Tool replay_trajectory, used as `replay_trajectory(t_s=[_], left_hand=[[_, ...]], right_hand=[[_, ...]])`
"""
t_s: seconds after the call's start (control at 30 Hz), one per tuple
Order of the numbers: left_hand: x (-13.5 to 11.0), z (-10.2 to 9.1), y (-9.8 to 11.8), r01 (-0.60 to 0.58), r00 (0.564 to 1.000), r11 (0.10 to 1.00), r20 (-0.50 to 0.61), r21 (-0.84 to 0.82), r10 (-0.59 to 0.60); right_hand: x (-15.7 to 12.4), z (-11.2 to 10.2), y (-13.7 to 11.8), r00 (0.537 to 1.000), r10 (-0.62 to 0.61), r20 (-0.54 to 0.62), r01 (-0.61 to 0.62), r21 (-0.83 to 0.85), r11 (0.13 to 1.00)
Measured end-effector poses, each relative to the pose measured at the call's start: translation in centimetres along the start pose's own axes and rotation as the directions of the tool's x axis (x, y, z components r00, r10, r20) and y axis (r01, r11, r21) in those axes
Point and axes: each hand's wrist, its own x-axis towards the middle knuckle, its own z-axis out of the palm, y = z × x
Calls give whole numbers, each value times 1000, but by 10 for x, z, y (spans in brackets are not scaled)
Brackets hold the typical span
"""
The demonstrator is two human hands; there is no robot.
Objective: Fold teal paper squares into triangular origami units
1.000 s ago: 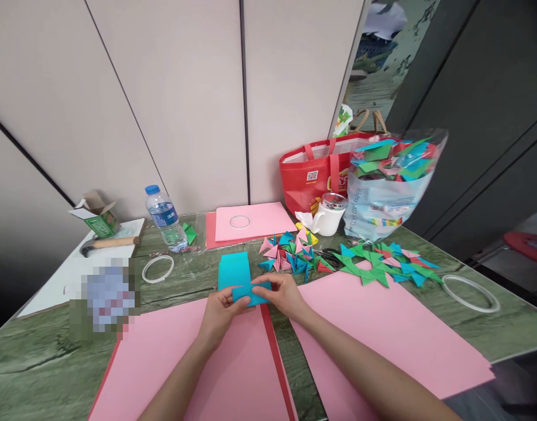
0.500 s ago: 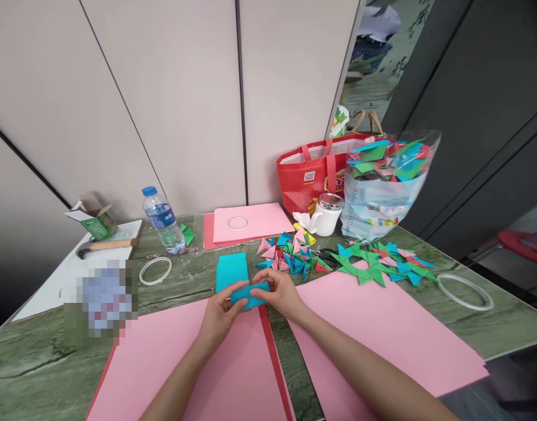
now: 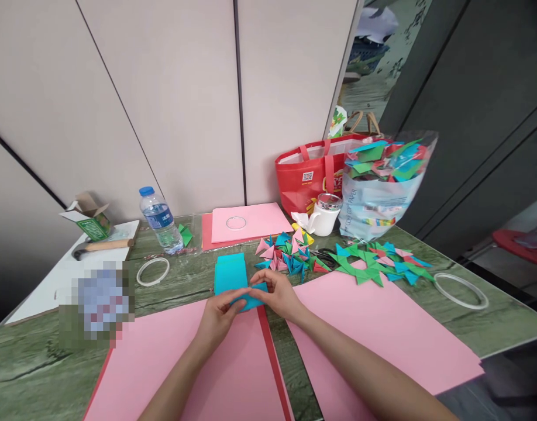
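Observation:
Between both hands is a small blue sheet of paper [image 3: 252, 302], folded and held just above the pink paper. My left hand [image 3: 219, 313] pinches its left side, with the fingers laid along the top edge. On its right side, my right hand [image 3: 277, 292] grips it between thumb and fingers. The fingertips of the two hands meet near the middle and cover part of the fold. Right behind the left hand lies a stack of blue paper [image 3: 230, 272]. Large pink sheets [image 3: 154, 362] over red ones lie under the left forearm, and more pink sheets [image 3: 382, 327] under the right.
Folded paper pieces [image 3: 290, 254] and a green paper ring [image 3: 360, 272] lie behind my right hand. Farther back stand a white mug [image 3: 326, 216], a red bag [image 3: 295, 184] and a filled plastic bag [image 3: 374, 204]. A water bottle [image 3: 161, 222] and a hammer [image 3: 104, 247] are at left.
My left hand's fingers have slid right along the paper's top edge, up to the right hand's fingertips. The view has shifted slightly.

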Motion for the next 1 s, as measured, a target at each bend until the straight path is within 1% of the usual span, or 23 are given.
replay_trajectory(t_s=[0.1,0.2,0.33,0.43,0.5,0.57,0.63,0.7,0.77,0.9,1.0], left_hand=[[0,0,-1,-3,1000,1000,9,-6,3],[0,0,-1,13,1000,1000,-4,-7,-13],[0,1,0,38,999,999,-38,-15,-38],[-1,1,1,53,993,998,-102,-21,-55],[-1,2,1,49,990,999,-135,-11,-50],[-2,2,1,39,987,999,-154,-9,-40],[-2,3,1,37,986,999,-162,-25,-41],[-3,2,2,52,985,997,-161,-53,-60],[-3,0,2,83,984,993,-147,-89,-96],[-2,-4,1,148,981,975,-104,-167,-167],[-1,-4,2,174,978,970,-85,-171,-191]], right_hand=[[1,0,2,1000,-13,-2,13,-20,1000],[2,0,5,1000,11,13,-11,-30,999],[3,0,7,998,40,39,-41,22,999],[2,0,4,995,69,77,-75,77,994],[0,1,1,990,96,101,-103,76,992],[-2,3,0,983,142,118,-152,83,985],[-3,4,-2,972,185,144,-206,150,967],[-3,5,-3,963,201,181,-243,251,937],[-2,5,-5,955,203,217,-264,311,913],[0,2,-4,938,208,277,-294,321,900],[1,1,-1,939,216,267,-291,286,913]])
